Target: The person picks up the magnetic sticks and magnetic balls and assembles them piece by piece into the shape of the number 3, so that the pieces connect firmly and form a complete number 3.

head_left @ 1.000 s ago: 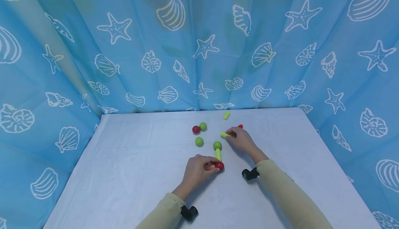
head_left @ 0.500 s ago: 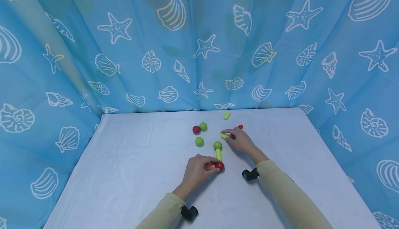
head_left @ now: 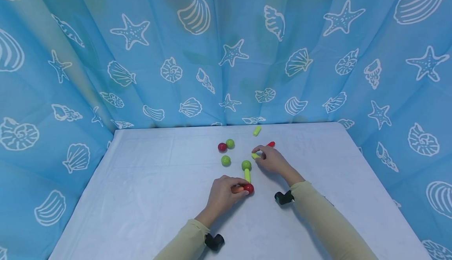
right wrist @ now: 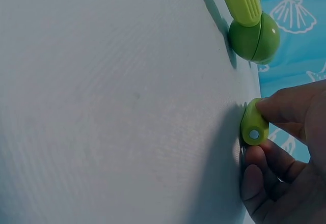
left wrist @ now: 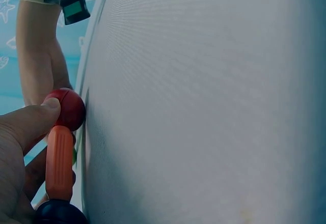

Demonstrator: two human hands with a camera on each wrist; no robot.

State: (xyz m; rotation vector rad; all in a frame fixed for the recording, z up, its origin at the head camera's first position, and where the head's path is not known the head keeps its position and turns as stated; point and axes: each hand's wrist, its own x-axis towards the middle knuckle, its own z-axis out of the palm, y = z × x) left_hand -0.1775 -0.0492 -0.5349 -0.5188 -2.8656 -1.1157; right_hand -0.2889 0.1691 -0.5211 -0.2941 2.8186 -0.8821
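My left hand (head_left: pixel 223 193) holds a red ball (left wrist: pixel 72 111), its thumb pressed on the side. An orange magnetic stick (left wrist: pixel 59 163) joins that ball to a dark blue ball (left wrist: pixel 60 214) nearer the palm. From the red ball a yellow-green stick (head_left: pixel 247 176) runs away to a green ball (head_left: pixel 246 165). Right of this chain, my right hand (head_left: pixel 273 161) pinches a loose yellow-green magnetic stick (right wrist: pixel 253 119) between thumb and fingers, close at the tabletop. Its round metal end faces the right wrist camera.
Beyond the hands lie a dark red ball (head_left: pixel 222 147) and two loose green balls, one (head_left: pixel 230 143) beside it and one (head_left: pixel 225 160) nearer. A red stick (head_left: pixel 271 144) shows behind the right hand. Another yellow-green stick (head_left: pixel 257 130) lies near the table's (head_left: pixel 159 165) far edge, before a blue curtain (head_left: pixel 226 55).
The stick in my right hand has turned and shows shorter in the head view. Those fingers have shifted slightly, uncovering more of the red stick. The left hand stays put.
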